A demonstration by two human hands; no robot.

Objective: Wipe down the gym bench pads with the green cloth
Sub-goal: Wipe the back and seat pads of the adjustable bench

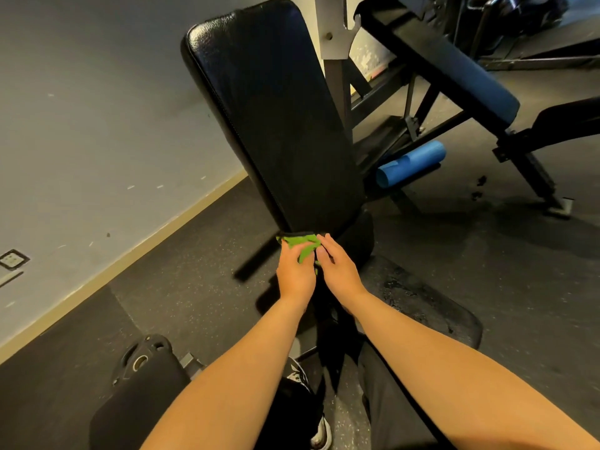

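Note:
The long black back pad point(276, 108) of the gym bench rises tilted away from me, glossy near its top. Its black seat pad point(422, 300) lies lower right, with wet patches on it. A green cloth point(300, 243) is bunched at the bottom edge of the back pad. My left hand point(295, 271) grips the cloth from the left. My right hand point(339, 267) pinches it from the right with thumb and fingertips. Most of the cloth is hidden under both hands.
A second bench with a blue pad point(467, 69) stands at the right, with a blue foam roller point(410, 162) under its frame. A grey wall point(81, 125) runs along the left. A dark padded piece point(143, 384) sits near my knees on the rubber floor.

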